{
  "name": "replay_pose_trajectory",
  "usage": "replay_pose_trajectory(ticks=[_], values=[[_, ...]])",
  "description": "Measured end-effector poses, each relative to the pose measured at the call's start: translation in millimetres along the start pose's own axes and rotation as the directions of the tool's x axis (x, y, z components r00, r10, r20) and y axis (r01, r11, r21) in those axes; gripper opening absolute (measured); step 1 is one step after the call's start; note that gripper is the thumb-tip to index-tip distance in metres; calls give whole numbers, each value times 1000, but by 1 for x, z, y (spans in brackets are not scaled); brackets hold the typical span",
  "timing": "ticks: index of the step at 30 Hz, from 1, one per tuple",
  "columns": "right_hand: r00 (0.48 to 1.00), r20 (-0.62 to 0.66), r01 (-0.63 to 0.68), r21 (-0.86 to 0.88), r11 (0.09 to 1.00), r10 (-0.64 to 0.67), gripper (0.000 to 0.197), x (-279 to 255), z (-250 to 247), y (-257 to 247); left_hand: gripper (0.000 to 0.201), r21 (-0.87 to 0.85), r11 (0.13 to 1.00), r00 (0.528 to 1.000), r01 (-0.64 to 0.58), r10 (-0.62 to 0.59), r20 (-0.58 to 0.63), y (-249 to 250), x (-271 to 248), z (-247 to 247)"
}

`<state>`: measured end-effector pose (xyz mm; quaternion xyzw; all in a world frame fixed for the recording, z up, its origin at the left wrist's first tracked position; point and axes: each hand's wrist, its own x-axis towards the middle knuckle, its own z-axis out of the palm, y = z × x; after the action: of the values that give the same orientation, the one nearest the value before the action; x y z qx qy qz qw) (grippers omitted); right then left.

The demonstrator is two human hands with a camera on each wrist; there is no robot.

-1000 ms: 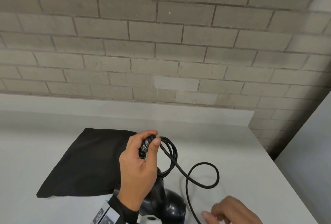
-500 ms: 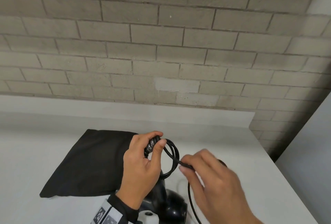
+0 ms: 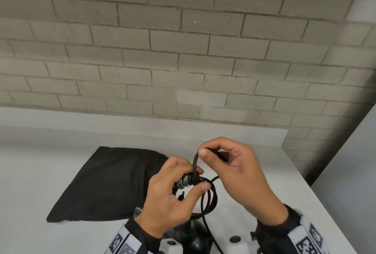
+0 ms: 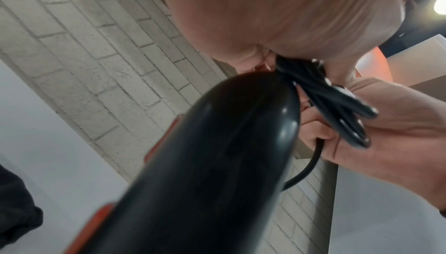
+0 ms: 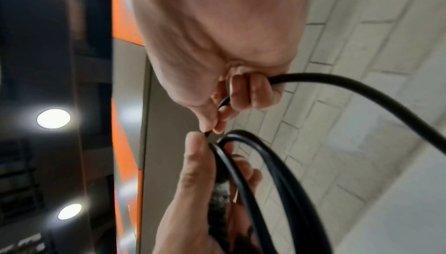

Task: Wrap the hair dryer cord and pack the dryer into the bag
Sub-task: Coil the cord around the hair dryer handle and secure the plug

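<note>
My left hand (image 3: 198, 179) grips the cord-wound handle of the black hair dryer (image 3: 195, 237), whose glossy body (image 4: 217, 162) hangs below the hand. Loose loops of the black cord (image 3: 209, 198) droop from that grip. Just above it, my right hand (image 3: 205, 151) pinches a stretch of cord between thumb and fingers and holds it over the handle's top. In the right wrist view the cord (image 5: 362, 94) arcs away from those pinching fingers (image 5: 251, 90). The black bag (image 3: 114, 182) lies flat on the table (image 3: 40, 172), left of both hands.
A grey brick wall (image 3: 183, 60) stands behind the white table. The table's right edge (image 3: 317, 192) runs close to my right hand, with a grey panel beyond it.
My right hand has come up from the table's front, taken the cord and carried it up over the handle in my left hand. The loop that lay on the table is gone.
</note>
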<state>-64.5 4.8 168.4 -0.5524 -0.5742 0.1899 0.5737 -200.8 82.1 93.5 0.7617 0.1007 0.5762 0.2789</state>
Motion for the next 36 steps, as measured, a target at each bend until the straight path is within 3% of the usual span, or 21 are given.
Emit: replay_pose_trajectory(ticks=[6, 9, 14, 21, 25, 29, 31, 33, 36], values=[[948, -99, -263, 287, 921, 301, 17, -15, 19, 19, 36, 29, 1000, 992, -11, 15, -123, 3, -3, 2], [928, -129, -287, 348, 892, 349, 16, -23, 25, 23, 41, 43, 999, 984, -1, 9, -177, 4, -5, 6], [915, -34, -373, 311, 874, 402, 24, -34, 20, 22, 37, 54, 998, 970, 21, -7, -245, 6, -8, 10], [907, 182, -413, 198, 889, 381, 22, -43, 13, 25, 37, -22, 996, 962, 88, -91, -258, 13, -7, 10], [881, 296, -440, 222, 870, 370, 23, -44, 8, 24, 30, -106, 982, 952, 156, -178, -249, 19, -7, 11], [889, 248, -442, 253, 861, 384, 45, -49, 11, 33, 19, -164, 942, 917, 292, -325, -232, 21, -4, 13], [936, 214, -326, 229, 917, 279, 54, -54, 14, 41, 20, -148, 932, 901, 330, -358, -246, 20, -2, 13], [968, 158, -215, 138, 967, 193, 36, -57, 19, 42, 23, -110, 932, 901, 345, -361, -239, 21, -1, 12], [980, 64, -192, 99, 976, 186, 25, -57, 22, 42, 22, -117, 914, 894, 388, -404, -195, 24, 2, 11]])
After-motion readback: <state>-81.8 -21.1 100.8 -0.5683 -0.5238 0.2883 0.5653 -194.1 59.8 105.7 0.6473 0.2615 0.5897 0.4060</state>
